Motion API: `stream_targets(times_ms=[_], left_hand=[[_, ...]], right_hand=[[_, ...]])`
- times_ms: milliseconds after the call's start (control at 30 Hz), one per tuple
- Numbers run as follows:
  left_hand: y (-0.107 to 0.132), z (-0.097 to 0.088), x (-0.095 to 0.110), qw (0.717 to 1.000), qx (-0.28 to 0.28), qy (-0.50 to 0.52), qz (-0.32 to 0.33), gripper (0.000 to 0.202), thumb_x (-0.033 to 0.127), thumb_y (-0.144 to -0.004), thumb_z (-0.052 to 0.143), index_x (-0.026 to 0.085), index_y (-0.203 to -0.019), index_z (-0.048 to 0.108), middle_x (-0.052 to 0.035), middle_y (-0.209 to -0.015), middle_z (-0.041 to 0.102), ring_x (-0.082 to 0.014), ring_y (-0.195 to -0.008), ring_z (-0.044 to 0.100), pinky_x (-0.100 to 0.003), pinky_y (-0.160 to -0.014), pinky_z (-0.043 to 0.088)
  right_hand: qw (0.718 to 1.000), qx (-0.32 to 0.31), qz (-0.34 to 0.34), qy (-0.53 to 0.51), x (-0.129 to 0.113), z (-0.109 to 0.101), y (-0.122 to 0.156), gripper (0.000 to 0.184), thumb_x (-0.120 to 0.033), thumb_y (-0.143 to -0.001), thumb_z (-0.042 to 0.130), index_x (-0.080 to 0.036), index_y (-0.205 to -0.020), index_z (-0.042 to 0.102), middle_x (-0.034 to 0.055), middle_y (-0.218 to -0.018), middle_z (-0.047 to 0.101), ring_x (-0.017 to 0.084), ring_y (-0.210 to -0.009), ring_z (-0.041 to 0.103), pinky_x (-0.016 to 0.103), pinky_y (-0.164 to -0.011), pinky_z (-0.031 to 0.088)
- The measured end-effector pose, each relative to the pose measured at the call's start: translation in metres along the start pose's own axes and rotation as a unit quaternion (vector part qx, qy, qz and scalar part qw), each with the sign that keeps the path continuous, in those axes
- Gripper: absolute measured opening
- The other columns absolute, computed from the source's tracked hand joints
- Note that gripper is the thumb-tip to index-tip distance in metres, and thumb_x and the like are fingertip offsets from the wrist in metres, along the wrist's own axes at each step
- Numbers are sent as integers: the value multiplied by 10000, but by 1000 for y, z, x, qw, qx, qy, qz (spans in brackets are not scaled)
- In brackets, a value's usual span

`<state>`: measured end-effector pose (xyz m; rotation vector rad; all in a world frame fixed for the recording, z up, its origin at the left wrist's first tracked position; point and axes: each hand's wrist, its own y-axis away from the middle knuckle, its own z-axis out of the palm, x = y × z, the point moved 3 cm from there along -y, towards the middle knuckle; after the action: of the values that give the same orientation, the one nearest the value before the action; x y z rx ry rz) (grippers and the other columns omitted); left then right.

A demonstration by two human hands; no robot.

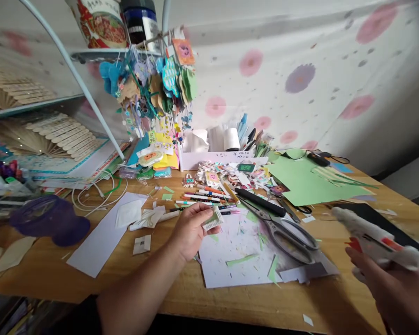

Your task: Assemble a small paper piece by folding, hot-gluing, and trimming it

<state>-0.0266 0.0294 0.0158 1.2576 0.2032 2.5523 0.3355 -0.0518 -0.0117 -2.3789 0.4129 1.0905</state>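
Note:
Between the thumb and fingers of my left hand [192, 230] is a small green paper piece with a bumpy white edge [213, 218], held above a marked white sheet [226, 260]. My right hand [394, 284], partly cut off at the right side, is wrapped round a white glue gun [373, 235] with orange parts. The gun's nose points left, apart from the paper piece. Grey-handled scissors [289, 237] lie on the white sheet between my hands. Green paper strips [242, 260] are scattered there too. Several markers [202, 197] lie just beyond my left hand.
Paper cutouts [237, 174] are heaped at the back, beside a large green sheet [310, 181]. To the left are a purple container [50, 218], a white cable [101, 195] and a white paper strip [97, 242]. Paper charms [153, 88] hang from the shelf [91, 56].

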Motion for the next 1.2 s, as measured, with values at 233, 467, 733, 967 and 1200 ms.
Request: stream_targets(times_ms=[233, 467, 733, 967, 1200], left_hand=[[0, 0, -2, 999, 15, -29, -12, 277, 268, -537, 824, 150, -663, 607, 7, -646, 629, -128, -590, 597, -271, -537, 520], [1, 0, -1, 997, 54, -48, 6, 233, 248, -533, 775, 154, -600, 572, 21, -547, 582, -106, -497, 535, -251, -513, 444], [-1, -3, -3, 996, 49, -69, 24, 190, 232, -556, 745, 156, -585, 574, 33, -532, 553, -85, -497, 480, -229, -528, 358], [-1, -4, -3, 990, 48, -122, 51, 159, 234, -594, 721, 155, -589, 584, 34, -549, 529, -82, -534, 444, -223, -548, 324], [0, -5, -2, 978, 32, -181, 95, 131, 235, -644, 707, 157, -618, 605, 28, -593, 539, -91, -578, 443, -224, -572, 319]], right_hand=[[976, -164, -108, -92, -111, 57, 40, 216, -421, -774, 627, -245, -898, 636, 46, -754, 676, 226, -629, 631, 328, -510, 511], [904, -271, -330, -12, -159, 80, 41, 32, -209, -849, 542, -237, -837, 552, 7, -723, 554, 171, -671, 550, 296, -581, 457], [898, -291, -329, -5, -161, 86, 43, 61, -202, -869, 508, -242, -824, 522, 6, -722, 550, 173, -674, 524, 304, -591, 442], [910, -270, -315, 6, -160, 85, 44, 100, -222, -866, 520, -241, -768, 517, 1, -686, 537, 172, -639, 530, 299, -567, 431], [917, -249, -310, -15, -165, 84, 46, 238, -206, -864, 522, -296, -1071, 597, 23, -806, 616, 210, -796, 607, 306, -649, 493]])
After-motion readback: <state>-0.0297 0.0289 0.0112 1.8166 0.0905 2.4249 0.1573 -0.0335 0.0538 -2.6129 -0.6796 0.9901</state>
